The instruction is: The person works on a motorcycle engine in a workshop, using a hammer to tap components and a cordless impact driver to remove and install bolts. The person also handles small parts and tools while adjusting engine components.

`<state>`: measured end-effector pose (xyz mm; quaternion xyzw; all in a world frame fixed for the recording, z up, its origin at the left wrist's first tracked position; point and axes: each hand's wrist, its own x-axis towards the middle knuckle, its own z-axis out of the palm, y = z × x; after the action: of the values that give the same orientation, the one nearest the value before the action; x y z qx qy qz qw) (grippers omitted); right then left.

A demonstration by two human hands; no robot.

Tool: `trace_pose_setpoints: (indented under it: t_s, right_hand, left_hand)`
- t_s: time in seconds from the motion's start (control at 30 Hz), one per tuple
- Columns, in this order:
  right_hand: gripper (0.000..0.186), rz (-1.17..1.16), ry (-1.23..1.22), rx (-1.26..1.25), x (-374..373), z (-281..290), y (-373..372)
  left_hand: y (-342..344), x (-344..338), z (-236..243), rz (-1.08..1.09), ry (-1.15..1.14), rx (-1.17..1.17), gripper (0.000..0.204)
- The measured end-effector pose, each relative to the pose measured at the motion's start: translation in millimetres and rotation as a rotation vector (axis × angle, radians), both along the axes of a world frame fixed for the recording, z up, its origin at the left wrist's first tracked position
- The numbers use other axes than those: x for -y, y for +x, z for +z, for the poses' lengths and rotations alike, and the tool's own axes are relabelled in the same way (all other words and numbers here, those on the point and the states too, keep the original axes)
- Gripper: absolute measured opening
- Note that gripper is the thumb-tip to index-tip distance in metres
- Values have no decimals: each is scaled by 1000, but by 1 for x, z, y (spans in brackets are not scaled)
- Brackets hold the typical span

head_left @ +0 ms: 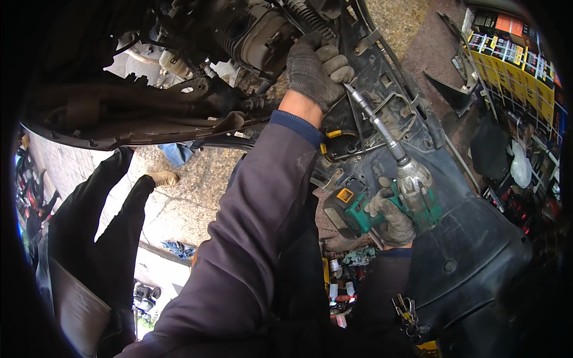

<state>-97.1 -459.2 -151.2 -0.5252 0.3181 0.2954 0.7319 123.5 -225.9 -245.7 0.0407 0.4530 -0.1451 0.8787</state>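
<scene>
Apparently at an aligning step, the grey-gloved right hand point(395, 218) grips a green-and-black power driver point(427, 207), its silver extension point(378, 124) ending beside the curled grey-gloved left hand point(315, 70), whose grasp is unclear; next calls for steady aim.

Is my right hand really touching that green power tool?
Touching. The head view shows the gloved right hand wrapped around the green power tool, with no gap between them.

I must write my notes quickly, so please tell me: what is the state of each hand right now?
Left hand: curled closed; whether it holds anything cannot be told.
Right hand: closed, holding the green power tool.
</scene>
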Motion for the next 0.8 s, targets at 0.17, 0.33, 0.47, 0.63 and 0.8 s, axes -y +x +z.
trace_pose_setpoints:
  t_s: [0.17, 0.33, 0.47, 0.63, 0.8]
  right_hand:
    - [43, -174, 250, -95, -5, 5, 2]
    - [30, -221, 240, -98, -10, 5, 2]
    - [29, -261, 341, -131, -10, 7, 5]
    - [36, -327, 236, -98, -16, 14, 7]
    - [40, -321, 305, -97, -19, 18, 8]
  left_hand:
    - [1, 7, -24, 51, -29, -60, 31]
    - [-9, 7, -39, 209, -279, 27, 31]
    - [-9, 7, -41, 97, -147, 53, 31]
    - [-2, 9, -25, 52, -3, -8, 25]
    - [0, 11, -3, 183, 82, -59, 24]
